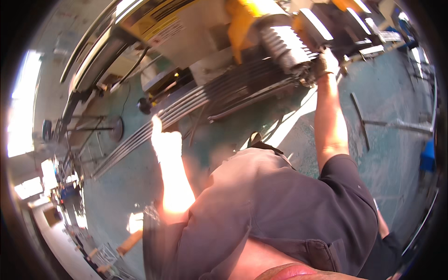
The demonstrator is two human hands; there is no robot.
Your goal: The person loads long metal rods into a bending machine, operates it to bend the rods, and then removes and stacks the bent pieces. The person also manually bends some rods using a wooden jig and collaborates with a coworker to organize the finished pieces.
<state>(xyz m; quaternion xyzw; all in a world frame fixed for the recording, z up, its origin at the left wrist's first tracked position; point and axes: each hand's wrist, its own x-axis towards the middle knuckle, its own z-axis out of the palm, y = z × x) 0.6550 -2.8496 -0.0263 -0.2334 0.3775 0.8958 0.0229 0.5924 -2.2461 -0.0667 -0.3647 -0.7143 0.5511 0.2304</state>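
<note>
Several long, thin metal bars [179, 105] run side by side from the lower left up toward a yellow and black machine [239, 35]. My left hand [167, 143], washed out by glare, is beside the bars. One of its fingers stretches up against their near edge, and the thumb stands apart. My right hand [327, 63], which looks gloved, reaches up to the machine, right of a ribbed metal cylinder [283, 43]. Its fingers look curled in, but what they hold is hidden by the hand and blur.
A dark round-based stand [116, 129] is on the green floor at left. A metal T-shaped frame [394, 124] lies to the right, with a blue box [427, 156] near the rim. Another person's arm [382, 226] shows at lower right.
</note>
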